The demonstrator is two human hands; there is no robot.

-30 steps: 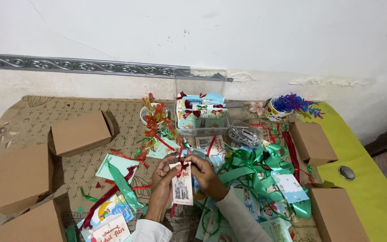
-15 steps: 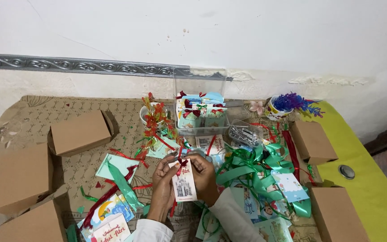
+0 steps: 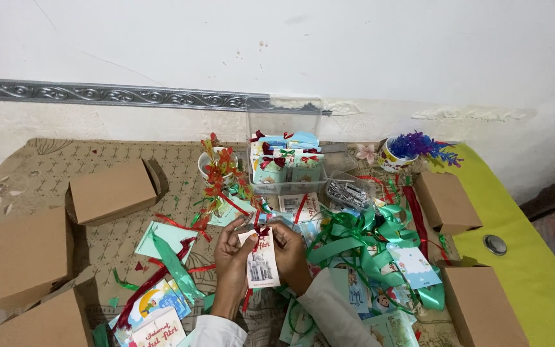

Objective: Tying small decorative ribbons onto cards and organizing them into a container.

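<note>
Tag (image 3: 263, 260) hangs between both hands over the tabletop (image 3: 46, 160), long axis vertical, top end up at the fingertips. Left hand (image 3: 231, 249) pinches its upper left edge; right hand (image 3: 290, 247) pinches the upper right, by the small red bow (image 3: 261, 230). Both equally near. Green ribbon pile (image 3: 354, 234) lies just right.

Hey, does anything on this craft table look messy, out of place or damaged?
Nothing looks damaged. Green ribbon lies in a loose tangle right of the hands, and red and green ribbon scraps are strewn over the mat to their left.
</note>
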